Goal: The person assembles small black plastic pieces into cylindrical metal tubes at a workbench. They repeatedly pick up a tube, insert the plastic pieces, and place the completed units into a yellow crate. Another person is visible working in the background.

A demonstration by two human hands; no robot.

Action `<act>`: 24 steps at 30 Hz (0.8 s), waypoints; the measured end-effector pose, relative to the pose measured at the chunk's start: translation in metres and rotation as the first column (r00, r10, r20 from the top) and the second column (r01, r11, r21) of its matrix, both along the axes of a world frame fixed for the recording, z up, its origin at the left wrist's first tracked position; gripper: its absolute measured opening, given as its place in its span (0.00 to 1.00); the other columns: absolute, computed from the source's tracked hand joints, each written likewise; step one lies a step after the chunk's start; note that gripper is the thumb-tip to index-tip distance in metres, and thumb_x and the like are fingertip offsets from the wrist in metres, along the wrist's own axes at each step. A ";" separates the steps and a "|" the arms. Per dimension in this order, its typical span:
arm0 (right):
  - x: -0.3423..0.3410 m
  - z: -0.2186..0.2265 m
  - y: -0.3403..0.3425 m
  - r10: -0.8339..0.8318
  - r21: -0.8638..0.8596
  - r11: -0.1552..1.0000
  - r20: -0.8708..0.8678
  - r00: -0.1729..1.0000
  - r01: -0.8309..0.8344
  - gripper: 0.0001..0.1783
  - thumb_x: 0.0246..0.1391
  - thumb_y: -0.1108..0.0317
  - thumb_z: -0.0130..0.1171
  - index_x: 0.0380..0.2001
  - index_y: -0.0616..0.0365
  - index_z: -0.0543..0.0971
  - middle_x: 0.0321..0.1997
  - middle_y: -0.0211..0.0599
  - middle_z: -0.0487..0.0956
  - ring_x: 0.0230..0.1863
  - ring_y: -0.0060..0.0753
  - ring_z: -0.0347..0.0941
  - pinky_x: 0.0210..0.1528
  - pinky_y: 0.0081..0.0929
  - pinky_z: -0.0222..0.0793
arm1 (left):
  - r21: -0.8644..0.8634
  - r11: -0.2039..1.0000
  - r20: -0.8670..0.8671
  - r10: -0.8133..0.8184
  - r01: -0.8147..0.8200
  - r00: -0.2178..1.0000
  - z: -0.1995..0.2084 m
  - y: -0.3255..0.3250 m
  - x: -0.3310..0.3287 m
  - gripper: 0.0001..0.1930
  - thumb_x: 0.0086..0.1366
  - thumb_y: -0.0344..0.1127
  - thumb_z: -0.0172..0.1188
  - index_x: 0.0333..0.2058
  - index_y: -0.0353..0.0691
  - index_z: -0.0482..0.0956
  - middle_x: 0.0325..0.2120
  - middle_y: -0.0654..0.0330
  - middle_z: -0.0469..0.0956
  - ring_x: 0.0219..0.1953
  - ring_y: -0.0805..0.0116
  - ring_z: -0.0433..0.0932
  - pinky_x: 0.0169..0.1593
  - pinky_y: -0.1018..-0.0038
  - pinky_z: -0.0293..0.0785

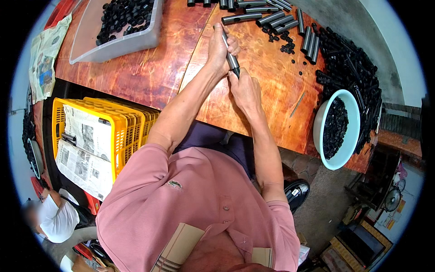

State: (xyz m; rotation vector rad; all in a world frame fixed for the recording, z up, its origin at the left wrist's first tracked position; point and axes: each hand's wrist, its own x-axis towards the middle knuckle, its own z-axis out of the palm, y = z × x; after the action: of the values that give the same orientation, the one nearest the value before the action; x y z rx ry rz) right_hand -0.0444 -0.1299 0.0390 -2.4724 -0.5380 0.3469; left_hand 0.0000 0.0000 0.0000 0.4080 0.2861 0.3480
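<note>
Glossy varnished wood table (149, 72), dark smooth metal tube (231, 56), pale glossy plastic bowl (351, 102), yellow plastic crate (120, 129).

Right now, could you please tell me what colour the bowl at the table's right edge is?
The bowl is pale turquoise, filled with small black parts; head view.

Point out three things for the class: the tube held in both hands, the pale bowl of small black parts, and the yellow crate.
tube (232, 59), head view, on its grey middle between the hands.
pale bowl (354, 119), head view, on its right rim.
yellow crate (118, 136), head view, on its near wall.

Pink short-sleeved polo shirt (199, 199), dark trousers (213, 140)
</note>
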 end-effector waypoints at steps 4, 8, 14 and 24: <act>0.003 0.000 -0.005 0.010 0.009 1.000 -0.007 1.000 -0.010 0.23 0.63 0.56 0.55 0.34 0.72 0.76 0.23 0.68 0.78 0.29 0.68 0.79 0.32 0.56 0.72 | 0.009 1.000 0.015 0.003 -0.003 1.000 0.000 -0.004 0.002 0.20 0.75 0.57 0.46 0.38 0.45 0.66 0.18 0.68 0.60 0.14 0.80 0.57 0.19 0.80 0.58; 0.003 -0.002 -0.009 0.018 0.036 0.999 0.010 1.000 -0.018 0.22 0.62 0.56 0.55 0.34 0.72 0.76 0.23 0.68 0.77 0.30 0.69 0.78 0.32 0.56 0.72 | 0.014 1.000 0.034 -0.006 0.006 0.999 0.001 -0.006 0.002 0.20 0.75 0.57 0.46 0.38 0.44 0.67 0.18 0.68 0.60 0.14 0.81 0.56 0.19 0.81 0.57; 0.004 -0.003 -0.007 0.018 0.110 0.994 -0.066 0.998 -0.011 0.21 0.62 0.58 0.56 0.35 0.71 0.76 0.23 0.68 0.77 0.31 0.69 0.78 0.33 0.56 0.72 | -0.032 0.999 0.100 -0.020 0.023 0.995 -0.002 -0.003 0.000 0.20 0.75 0.57 0.45 0.38 0.44 0.67 0.17 0.69 0.60 0.14 0.81 0.56 0.18 0.82 0.56; -0.006 -0.002 0.001 0.019 -0.064 0.998 0.106 0.994 -0.012 0.20 0.63 0.58 0.55 0.34 0.70 0.75 0.22 0.64 0.78 0.28 0.63 0.80 0.30 0.52 0.73 | -0.022 1.000 -0.054 0.003 -0.004 0.999 0.000 -0.003 -0.003 0.20 0.75 0.58 0.45 0.37 0.45 0.65 0.18 0.68 0.61 0.14 0.80 0.58 0.18 0.80 0.58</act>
State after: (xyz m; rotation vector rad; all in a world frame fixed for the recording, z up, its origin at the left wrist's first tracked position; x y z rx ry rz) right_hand -0.0508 -0.1292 0.0366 -2.5605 -0.5995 0.2424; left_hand -0.0032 -0.0029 0.0001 0.3959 0.3431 0.3378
